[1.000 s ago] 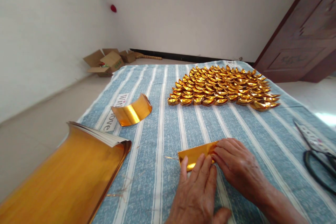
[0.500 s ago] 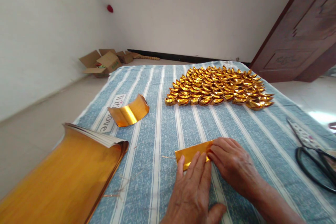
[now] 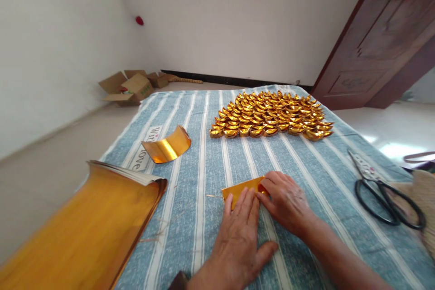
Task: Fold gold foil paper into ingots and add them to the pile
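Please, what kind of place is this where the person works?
Probably a plain room in a home, used for paper folding. A striped blue cloth covers the work surface; open cardboard boxes lie on the bare floor by the white wall, and a dark wooden door stands at the right.

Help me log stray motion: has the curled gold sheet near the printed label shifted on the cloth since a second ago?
No. The curled gold sheet lies just right of the printed label as before; only the camera moved.
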The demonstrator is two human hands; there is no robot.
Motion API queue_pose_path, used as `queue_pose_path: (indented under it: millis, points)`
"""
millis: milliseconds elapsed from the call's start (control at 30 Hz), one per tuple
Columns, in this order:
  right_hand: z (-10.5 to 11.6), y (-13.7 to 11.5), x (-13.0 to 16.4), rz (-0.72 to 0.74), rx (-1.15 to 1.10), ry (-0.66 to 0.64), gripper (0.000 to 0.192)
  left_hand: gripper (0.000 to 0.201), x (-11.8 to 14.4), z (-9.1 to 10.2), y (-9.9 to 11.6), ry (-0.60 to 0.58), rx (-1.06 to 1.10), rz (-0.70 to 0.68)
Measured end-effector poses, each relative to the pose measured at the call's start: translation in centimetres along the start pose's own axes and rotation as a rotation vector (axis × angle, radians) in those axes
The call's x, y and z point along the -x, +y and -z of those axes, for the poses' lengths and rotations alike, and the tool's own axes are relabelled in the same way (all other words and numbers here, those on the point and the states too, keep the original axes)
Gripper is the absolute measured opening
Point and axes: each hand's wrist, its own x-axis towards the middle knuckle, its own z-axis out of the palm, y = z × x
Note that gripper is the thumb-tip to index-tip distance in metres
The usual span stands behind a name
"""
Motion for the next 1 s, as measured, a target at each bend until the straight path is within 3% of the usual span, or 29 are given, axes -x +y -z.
queue_pose_path:
  millis: [267,367,633,1000]
  points:
    - [-0.3,-0.5,0.2,-0.093,-0.042,0.006,0.007,0.081,-0.6,1.1,0.1,-0.173,0.014,0.076]
    - [-0.5,-0.1,0.3,-0.133,-0.136,-0.006,0.003,0.08,-0.8,1.3,0.2,-0.188,0.008,0.079]
    - [-0.9,1.8,0.4,-0.306,-0.205,0.012,0.019,0.079,-1.0,1.6,0.3,-0.227,-0.037,0.099]
    - [-0.4,5.0,0.4,-0.364,-0.228,0.015,0.025,0.074,-1.0,1.7,0.3,-0.189,-0.075,0.08]
